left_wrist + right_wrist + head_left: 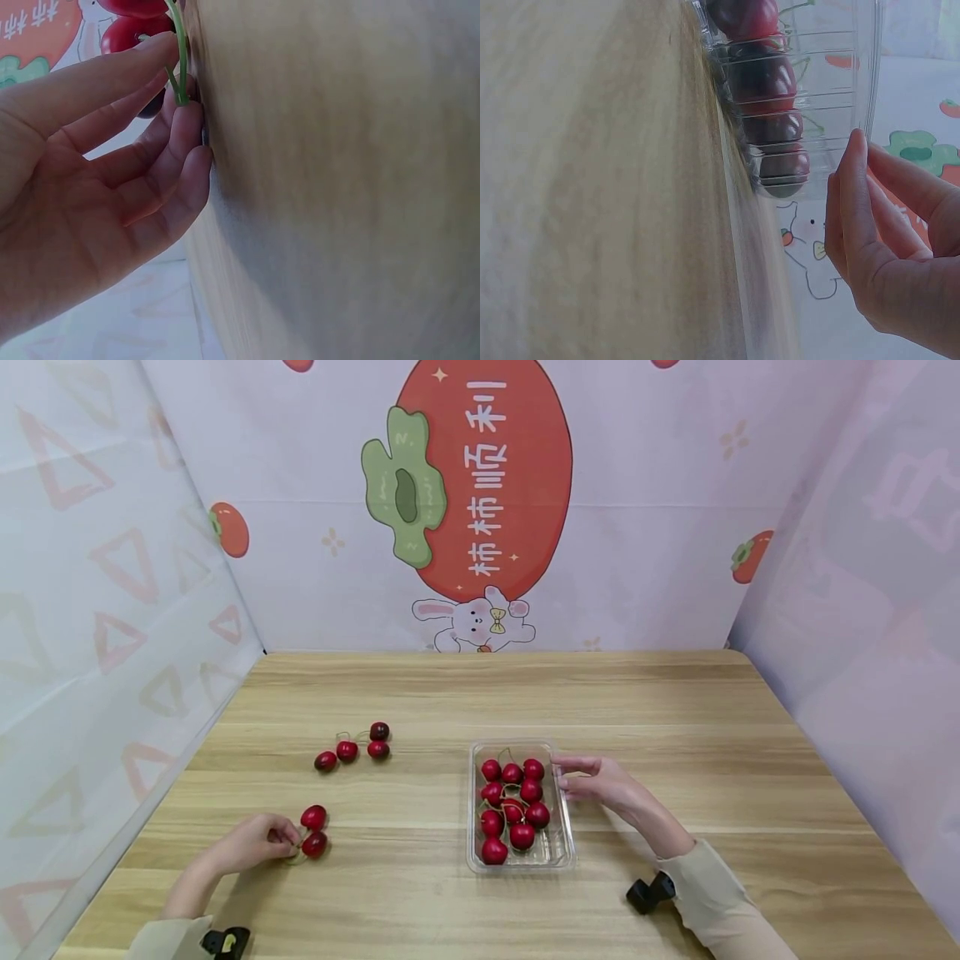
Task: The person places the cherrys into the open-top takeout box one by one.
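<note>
Many cherries [522, 837] in tub [553, 850]; L fingers [120, 69] pinch stems [181, 46], R fingers [582, 765] ext'd, touching it.

The tabletop [405, 902] is pale wood with darker brown streaks, its grain running from side to side and its far right corner rounded. A clear plastic box [557, 849] stands flat near the middle, its longer sides running away from the near edge. Well to the left lie four loose cherries [347, 752] in a short row — two side by side, the other two at the right end, one behind the other. Nearer the front, also left, two more cherries [315, 845] sit close together — both dark red.
</note>
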A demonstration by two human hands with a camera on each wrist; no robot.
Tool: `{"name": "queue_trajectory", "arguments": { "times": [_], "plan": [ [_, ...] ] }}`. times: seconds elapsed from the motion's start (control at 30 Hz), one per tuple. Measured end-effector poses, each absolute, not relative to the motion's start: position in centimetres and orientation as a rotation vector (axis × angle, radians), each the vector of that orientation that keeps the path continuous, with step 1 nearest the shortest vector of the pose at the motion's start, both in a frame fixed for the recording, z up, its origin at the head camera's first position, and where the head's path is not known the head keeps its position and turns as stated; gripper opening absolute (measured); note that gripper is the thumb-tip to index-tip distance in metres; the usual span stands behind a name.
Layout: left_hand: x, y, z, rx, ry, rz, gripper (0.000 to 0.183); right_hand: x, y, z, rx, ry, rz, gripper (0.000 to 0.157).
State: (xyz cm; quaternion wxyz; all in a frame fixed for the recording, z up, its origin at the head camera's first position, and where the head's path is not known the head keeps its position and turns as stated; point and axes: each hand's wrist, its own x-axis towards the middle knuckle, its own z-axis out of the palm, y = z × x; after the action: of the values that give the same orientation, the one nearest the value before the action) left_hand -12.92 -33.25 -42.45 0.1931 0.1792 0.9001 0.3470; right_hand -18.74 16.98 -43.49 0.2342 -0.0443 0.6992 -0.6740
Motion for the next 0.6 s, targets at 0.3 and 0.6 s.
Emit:
{"name": "queue_trajectory", "arguments": {
  "times": [0.3,0.6],
  "plan": [
    [-12.91,-33.39,-42.45,0.491,2.544,0.958,0.008,-18.83,16.96,-43.60,-0.129,1.904,-1.860,0.054],
    [-12.90,-33.26,-42.22,0.482,2.530,1.000,0.012,-18.88,17.01,-43.71,-0.137,1.906,-1.861,0.053]
  ]
}}
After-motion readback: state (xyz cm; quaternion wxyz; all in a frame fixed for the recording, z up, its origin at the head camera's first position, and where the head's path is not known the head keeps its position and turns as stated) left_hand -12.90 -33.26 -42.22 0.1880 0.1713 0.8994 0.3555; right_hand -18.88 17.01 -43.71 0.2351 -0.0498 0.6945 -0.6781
